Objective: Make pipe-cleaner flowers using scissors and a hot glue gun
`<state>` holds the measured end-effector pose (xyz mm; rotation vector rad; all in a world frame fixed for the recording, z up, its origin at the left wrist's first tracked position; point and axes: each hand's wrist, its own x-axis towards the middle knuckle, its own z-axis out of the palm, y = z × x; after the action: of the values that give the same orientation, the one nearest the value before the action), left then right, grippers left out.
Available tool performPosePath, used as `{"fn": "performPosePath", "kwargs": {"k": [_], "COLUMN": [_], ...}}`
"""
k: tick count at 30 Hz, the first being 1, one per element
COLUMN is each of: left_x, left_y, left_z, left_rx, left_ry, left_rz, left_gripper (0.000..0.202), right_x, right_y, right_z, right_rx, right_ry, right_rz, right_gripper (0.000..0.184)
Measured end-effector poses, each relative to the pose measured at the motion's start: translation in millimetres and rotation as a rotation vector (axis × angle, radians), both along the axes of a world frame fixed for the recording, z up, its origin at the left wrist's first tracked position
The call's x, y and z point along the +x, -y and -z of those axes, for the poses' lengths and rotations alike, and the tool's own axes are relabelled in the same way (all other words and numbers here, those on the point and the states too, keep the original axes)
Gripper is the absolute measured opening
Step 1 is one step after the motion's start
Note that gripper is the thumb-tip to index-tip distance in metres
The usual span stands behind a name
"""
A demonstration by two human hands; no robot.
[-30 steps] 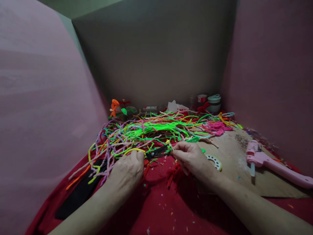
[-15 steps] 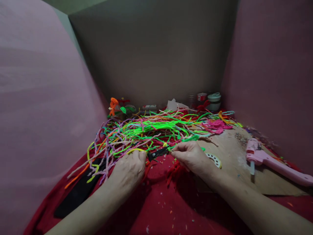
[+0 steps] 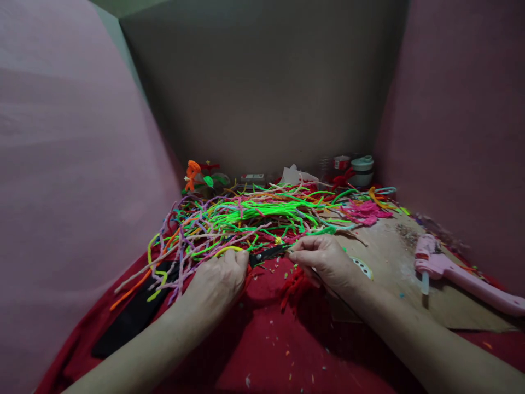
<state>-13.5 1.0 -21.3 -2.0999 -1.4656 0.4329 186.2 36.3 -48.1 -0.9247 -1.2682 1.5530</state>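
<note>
My left hand [image 3: 221,273] is wrapped round a pair of scissors [image 3: 266,254] with dark blades pointing right. The handles are mostly hidden in the fist. My right hand [image 3: 324,260] pinches a thin green pipe cleaner piece [image 3: 289,248] between thumb and forefinger, right at the blade tips. Whether the blades touch it I cannot tell. Just beyond the blades sits a small yellow tuft [image 3: 278,241]. Behind both hands spreads a heap of green, purple, orange and pink pipe cleaners [image 3: 262,210]. Beneath my right hand lies a red fuzzy bunch [image 3: 292,287].
On the right, a pink glue gun [image 3: 447,268] rests on cardboard [image 3: 385,295], near a white disc with holes [image 3: 361,268]. A black flat item [image 3: 127,323] lies left on the red cloth [image 3: 262,361]. An orange pipe-cleaner flower [image 3: 192,172] and a lidded tub [image 3: 362,169] stand behind.
The scissor blades look closer together than before. Both hands stay almost in place; the whole view has shifted slightly.
</note>
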Motion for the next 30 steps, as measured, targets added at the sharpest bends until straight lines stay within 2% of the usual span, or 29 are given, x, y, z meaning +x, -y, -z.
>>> {"fn": "performPosePath", "kwargs": {"k": [3,8,11,14,22,30], "left_x": [-2.5,-4.8,-6.0,-7.7,-4.6,-0.3], "left_y": [1.3,4.7,5.8,6.1,5.4,4.2], "left_z": [3.3,4.0,-1.5,-3.4,5.7,4.2], "left_rx": [-0.014,-0.128,-0.025,0.044,0.012,0.075], "left_ry": [0.018,0.121,0.136,0.096,0.083,0.096], "left_rz": [0.023,0.036,-0.036,-0.032,-0.055,-0.052], "left_gripper": [0.025,0.023,0.023,0.023,0.025,0.028], "right_x": [0.1,1.6,1.9,1.1,0.1,1.4], "right_y": [-0.9,-2.9,-2.7,-0.6,7.2,4.7], "right_z": [0.5,-3.2,-4.0,-4.6,-11.5,-10.6], "right_rx": [-0.023,-0.062,-0.037,0.008,0.065,0.038], "right_ry": [-0.043,-0.113,-0.085,-0.042,0.074,0.118], "right_rz": [0.001,0.055,0.064,0.078,0.114,0.042], "right_gripper": [0.017,0.016,0.018,0.019,0.019,0.018]}}
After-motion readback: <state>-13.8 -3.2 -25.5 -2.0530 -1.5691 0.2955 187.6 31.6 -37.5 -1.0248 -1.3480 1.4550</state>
